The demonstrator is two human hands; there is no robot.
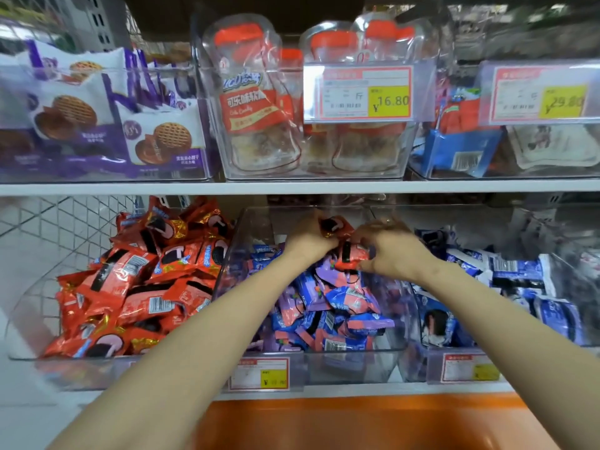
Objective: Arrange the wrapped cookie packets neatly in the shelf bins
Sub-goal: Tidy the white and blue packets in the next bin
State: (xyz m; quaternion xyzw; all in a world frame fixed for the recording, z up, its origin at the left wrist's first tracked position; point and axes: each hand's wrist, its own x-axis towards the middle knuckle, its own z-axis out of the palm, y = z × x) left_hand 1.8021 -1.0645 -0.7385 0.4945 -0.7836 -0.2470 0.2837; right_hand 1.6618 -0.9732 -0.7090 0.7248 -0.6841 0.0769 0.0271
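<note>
Both hands are over the middle bin (341, 365) on the lower shelf. Left hand (311, 237) grips a red cookie packet (332, 225). Right hand (394, 250) pinches a second red packet (352, 254), just above the blue-purple packets (328, 306).

The only camera sits on my head, facing forward and slightly down, close to the middle bin (341, 365). My forearms (194, 345) cross the lower frame.
</note>
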